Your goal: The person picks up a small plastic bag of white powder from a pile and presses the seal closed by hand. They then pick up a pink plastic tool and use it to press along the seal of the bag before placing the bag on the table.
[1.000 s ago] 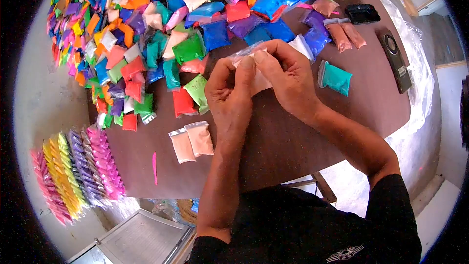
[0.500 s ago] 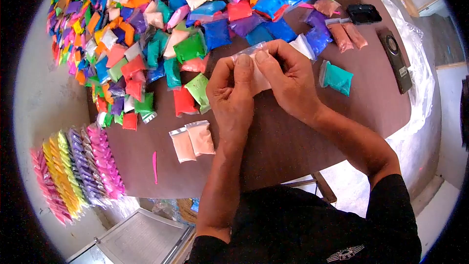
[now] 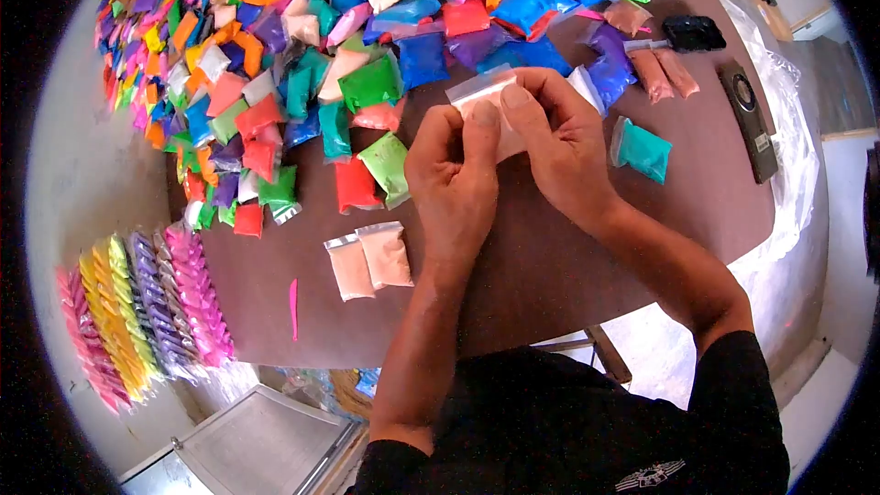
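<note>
Between both hands is a small clear zip bag [image 3: 483,90] with pale peach contents, held up over the brown table. My left hand [image 3: 456,165] pinches its left side, thumb on top and fingers curled beneath. My right hand [image 3: 559,133] grips the other side the same way, thumb pressed near the bag's top strip. To the left of my left forearm, two similar peach bags [image 3: 385,255] lie side by side, slightly overlapping. A teal bag [image 3: 644,151] lies to the right of my right hand.
A large heap of colourful small bags [image 3: 367,18] covers the table's far and left parts. A pink plastic knife [image 3: 293,310] lies near the front edge. At right are two brownish-pink bags [image 3: 653,73], a black tray [image 3: 694,33] and a dark device [image 3: 747,119]. Strung bags [image 3: 197,298] hang at left.
Both hands have shifted slightly right in view with the bag. My thumbs have moved down from its top edge, so more of the clear strip shows. The table items look unmoved.
</note>
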`<state>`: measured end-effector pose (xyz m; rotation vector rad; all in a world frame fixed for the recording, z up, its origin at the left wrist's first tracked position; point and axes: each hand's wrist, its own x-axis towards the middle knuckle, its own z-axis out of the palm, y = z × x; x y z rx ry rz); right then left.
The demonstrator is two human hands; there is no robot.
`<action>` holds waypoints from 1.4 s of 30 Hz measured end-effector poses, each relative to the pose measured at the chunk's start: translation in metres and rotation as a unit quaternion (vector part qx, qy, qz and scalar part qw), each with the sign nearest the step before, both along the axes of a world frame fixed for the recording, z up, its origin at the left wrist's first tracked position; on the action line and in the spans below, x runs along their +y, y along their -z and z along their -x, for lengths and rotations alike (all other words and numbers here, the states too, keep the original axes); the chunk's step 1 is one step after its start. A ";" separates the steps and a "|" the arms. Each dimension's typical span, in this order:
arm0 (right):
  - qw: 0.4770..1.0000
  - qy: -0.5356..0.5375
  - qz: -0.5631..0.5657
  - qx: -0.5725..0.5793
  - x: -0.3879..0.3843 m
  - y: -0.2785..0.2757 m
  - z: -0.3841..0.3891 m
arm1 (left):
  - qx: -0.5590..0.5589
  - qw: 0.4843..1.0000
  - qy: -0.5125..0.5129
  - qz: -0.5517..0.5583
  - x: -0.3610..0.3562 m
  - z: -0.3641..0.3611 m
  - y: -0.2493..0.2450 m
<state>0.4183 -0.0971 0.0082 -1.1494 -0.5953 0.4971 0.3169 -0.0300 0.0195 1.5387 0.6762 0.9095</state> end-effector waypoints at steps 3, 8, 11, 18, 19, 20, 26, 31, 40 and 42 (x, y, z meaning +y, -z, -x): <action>0.999 -0.038 0.025 -0.011 -0.006 -0.002 -0.003 | -0.018 0.999 0.004 0.032 -0.001 -0.001 -0.002; 0.999 0.014 0.031 -0.017 -0.005 -0.001 -0.006 | -0.026 0.996 0.034 0.084 -0.007 -0.006 -0.011; 0.999 0.005 0.034 -0.011 -0.005 -0.006 -0.006 | -0.003 0.995 0.042 0.093 -0.005 -0.005 -0.009; 0.997 -0.047 0.064 0.021 -0.008 -0.009 -0.004 | -0.011 0.997 0.020 0.075 0.000 0.001 -0.009; 0.994 -0.055 0.091 0.026 -0.008 -0.010 -0.004 | 0.008 0.994 0.019 0.104 0.001 0.002 -0.010; 0.994 -0.056 0.090 0.027 -0.008 -0.010 -0.003 | 0.008 0.994 0.017 0.103 0.000 0.000 -0.011; 0.999 0.001 0.039 -0.003 -0.006 -0.009 -0.004 | -0.081 0.989 0.055 0.113 -0.005 -0.009 -0.008; 0.998 -0.017 0.059 0.024 -0.005 -0.007 -0.003 | -0.050 0.997 0.029 0.058 -0.003 -0.006 -0.006; 0.984 -0.108 0.015 0.143 -0.017 -0.012 -0.020 | -0.074 0.984 0.039 0.160 0.002 0.002 -0.013; 0.974 -0.147 -0.008 0.174 -0.019 -0.010 -0.018 | -0.079 0.986 0.026 0.143 0.003 0.001 -0.009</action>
